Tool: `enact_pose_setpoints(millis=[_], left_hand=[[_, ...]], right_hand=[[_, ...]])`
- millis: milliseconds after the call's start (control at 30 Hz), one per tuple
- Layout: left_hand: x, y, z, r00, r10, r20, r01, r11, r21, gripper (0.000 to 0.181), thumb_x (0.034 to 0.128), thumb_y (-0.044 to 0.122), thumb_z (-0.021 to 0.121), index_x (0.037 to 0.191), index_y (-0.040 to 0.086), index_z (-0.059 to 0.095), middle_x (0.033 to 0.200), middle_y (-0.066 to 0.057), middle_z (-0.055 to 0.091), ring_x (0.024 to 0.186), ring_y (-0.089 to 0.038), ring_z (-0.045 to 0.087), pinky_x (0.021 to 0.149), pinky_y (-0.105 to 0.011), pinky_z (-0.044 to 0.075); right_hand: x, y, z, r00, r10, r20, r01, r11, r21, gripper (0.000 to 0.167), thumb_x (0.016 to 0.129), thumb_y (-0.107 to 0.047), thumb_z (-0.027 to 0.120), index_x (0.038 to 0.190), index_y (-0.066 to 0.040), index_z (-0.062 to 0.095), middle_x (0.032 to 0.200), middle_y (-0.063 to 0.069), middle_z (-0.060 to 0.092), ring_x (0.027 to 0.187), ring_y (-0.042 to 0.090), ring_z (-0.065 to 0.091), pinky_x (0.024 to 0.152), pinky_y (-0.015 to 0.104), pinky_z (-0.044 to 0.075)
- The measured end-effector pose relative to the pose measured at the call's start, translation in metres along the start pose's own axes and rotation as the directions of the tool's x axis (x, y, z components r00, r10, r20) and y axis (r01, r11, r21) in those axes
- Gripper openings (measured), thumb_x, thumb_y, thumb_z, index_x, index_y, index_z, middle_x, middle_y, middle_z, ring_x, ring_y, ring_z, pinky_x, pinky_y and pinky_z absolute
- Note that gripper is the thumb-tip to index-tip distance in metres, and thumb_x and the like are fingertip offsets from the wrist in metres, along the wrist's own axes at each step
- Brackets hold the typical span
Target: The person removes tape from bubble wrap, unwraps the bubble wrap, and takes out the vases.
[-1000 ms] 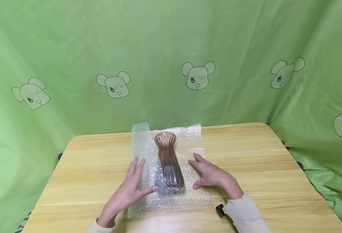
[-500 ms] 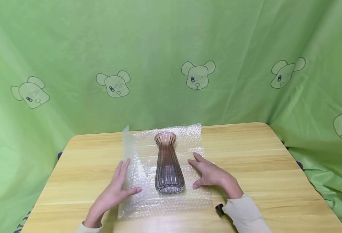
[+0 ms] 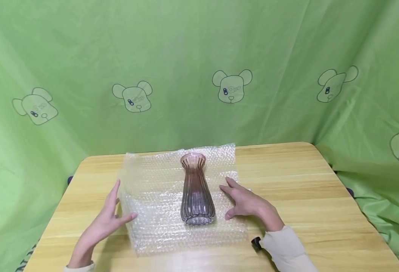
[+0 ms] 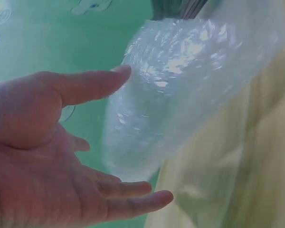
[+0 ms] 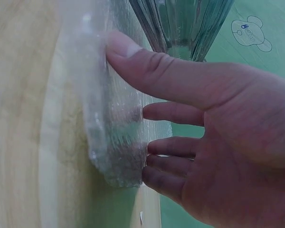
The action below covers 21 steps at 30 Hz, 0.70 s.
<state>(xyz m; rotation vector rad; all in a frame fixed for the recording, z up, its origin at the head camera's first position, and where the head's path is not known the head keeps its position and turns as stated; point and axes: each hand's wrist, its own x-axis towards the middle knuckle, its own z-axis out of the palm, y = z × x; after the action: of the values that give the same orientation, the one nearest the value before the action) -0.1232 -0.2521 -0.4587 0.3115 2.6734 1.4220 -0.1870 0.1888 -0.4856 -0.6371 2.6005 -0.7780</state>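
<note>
A ribbed glass vase [image 3: 197,189], pinkish at its flared rim and grey toward the base, lies on its side on a sheet of bubble wrap [image 3: 155,211]. The sheet extends well to the left of the vase. At its left edge is my left hand [image 3: 105,219], thumb and fingers spread; in the left wrist view the thumb tip is by the wrap [image 4: 166,95], and contact is hard to judge. My right hand [image 3: 247,202] rests on the right part of the sheet. The right wrist view has its fingertips touching the wrap [image 5: 118,161], beside the vase [image 5: 183,23].
The wooden table [image 3: 305,189] has its far edge close to a green curtain [image 3: 182,56] printed with bear heads. Green cloth also hangs on both sides. A small black object [image 3: 255,244] shows beside the right cuff.
My left hand has moved left, and the left part of the bubble wrap has unfolded off the vase and flattened outward. The right hand and the vase have stayed in place.
</note>
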Motion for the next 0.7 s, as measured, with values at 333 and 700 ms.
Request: enact_pose_setpoints(millis=[333,700], left_hand=[[-0.021,0.001,-0.040,0.994,0.038,0.100,-0.053,0.986,0.156,0.055,0.1018,0.009,0.060,0.153,0.002,0.043,0.159,-0.037,0.025,0.142,-0.062,0.022,0.106,-0.079,0.028],[-0.042,0.033,-0.059,0.989,-0.025,0.146,-0.026,0.942,0.336,0.048,0.1084,0.022,0.053,0.153,0.006,0.045,0.153,-0.016,0.050,0.139,-0.042,0.046,0.107,-0.056,0.045]], right_hand=[[0.000,0.001,0.001,1.000,0.000,0.003,0.000,1.000,0.000,0.102,0.071,-0.024,0.093,0.154,0.004,0.040,0.165,0.033,0.008,0.150,0.050,0.019,0.120,0.061,0.025],[0.002,0.001,0.001,1.000,0.006,0.002,-0.006,1.000,0.004,0.101,0.072,-0.023,0.092,0.155,0.003,0.039,0.165,0.033,0.007,0.150,0.050,0.018,0.121,0.061,0.024]])
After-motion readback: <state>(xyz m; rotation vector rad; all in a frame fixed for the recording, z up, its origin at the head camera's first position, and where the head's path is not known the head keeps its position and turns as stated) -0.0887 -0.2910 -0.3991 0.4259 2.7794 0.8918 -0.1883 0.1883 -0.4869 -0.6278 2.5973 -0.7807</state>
